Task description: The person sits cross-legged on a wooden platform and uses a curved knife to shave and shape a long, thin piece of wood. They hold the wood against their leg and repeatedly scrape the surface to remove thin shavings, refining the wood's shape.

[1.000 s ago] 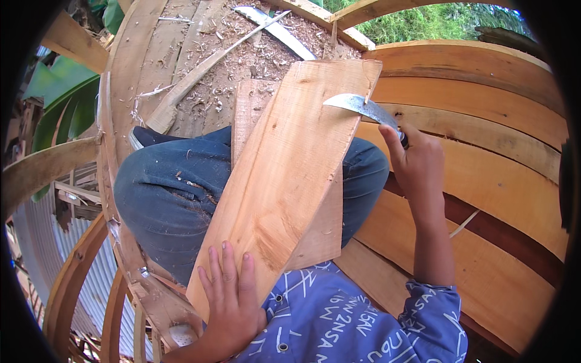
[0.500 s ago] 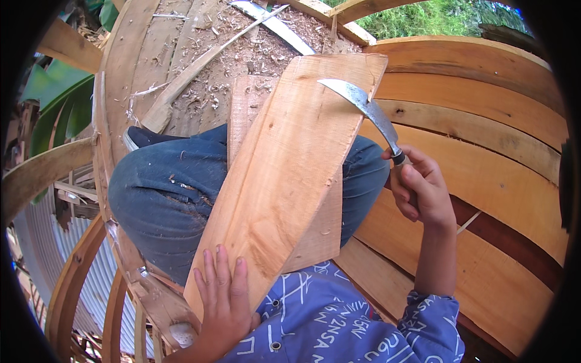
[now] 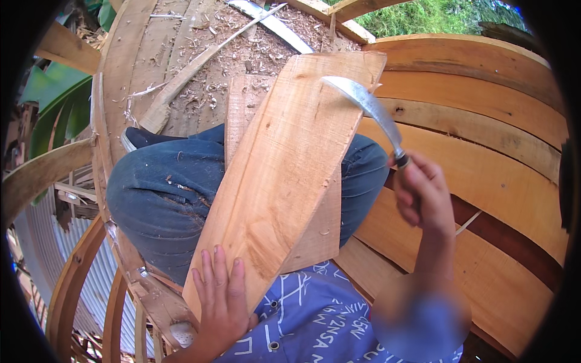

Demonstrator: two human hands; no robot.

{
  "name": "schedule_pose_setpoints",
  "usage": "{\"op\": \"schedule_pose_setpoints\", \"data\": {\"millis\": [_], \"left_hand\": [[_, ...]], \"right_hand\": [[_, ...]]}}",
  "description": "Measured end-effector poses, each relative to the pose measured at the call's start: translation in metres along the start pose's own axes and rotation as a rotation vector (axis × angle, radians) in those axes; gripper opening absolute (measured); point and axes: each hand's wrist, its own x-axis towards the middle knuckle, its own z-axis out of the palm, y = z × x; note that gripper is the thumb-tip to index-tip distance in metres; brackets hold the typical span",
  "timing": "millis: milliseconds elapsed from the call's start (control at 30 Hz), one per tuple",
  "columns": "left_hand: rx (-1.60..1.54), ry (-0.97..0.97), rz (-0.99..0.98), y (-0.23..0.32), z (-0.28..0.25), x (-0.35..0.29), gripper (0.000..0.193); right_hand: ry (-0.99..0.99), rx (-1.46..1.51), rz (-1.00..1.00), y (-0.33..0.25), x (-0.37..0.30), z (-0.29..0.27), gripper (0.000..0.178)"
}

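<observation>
A wide wooden board (image 3: 281, 163) slants across my lap, its far end leaning right. My left hand (image 3: 222, 296) lies with fingers spread on the near end of the board. My right hand (image 3: 422, 187) is wrapped round the handle of a curved knife (image 3: 369, 106). The blade crosses the board's right edge near its far end, with the tip over the board's face. Under the slanted board is a second piece of wood (image 3: 321, 236), resting between my legs (image 3: 166, 199).
Wood shavings and a long pointed stick (image 3: 187, 78) lie on the plank floor ahead, beside a long metal blade (image 3: 275, 27). Curved planks (image 3: 472, 163) wall the right side. Upright ribs (image 3: 75, 272) and a corrugated sheet (image 3: 97, 260) stand at the left.
The knife and my right hand have shifted slightly, the handle end moving a little right and down. My left hand and the board have barely moved.
</observation>
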Motion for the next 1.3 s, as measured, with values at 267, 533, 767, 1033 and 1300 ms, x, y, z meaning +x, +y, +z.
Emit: {"op": "schedule_pose_setpoints", "data": {"millis": [267, 533, 767, 1033, 1300], "left_hand": [[0.006, -0.027, -0.008, 0.002, -0.002, 0.001, 0.097], [-0.003, -0.010, -0.001, -0.001, 0.000, -0.002, 0.091], [0.017, -0.024, -0.009, -0.001, 0.000, 0.001, 0.091], [-0.001, -0.052, -0.006, 0.001, -0.004, 0.000, 0.094], [0.002, -0.052, -0.021, 0.001, -0.005, -0.001, 0.098]], "right_hand": [[-0.142, -0.052, -0.002, -0.006, 0.000, -0.015, 0.031], [0.512, -0.433, -0.554, 0.018, 0.012, -0.008, 0.028], [0.013, -0.123, -0.116, 0.001, -0.013, -0.009, 0.028], [0.496, -0.289, -0.461, 0.015, 0.013, -0.016, 0.029], [0.111, 0.000, -0.168, -0.005, -0.017, -0.027, 0.027]]}}
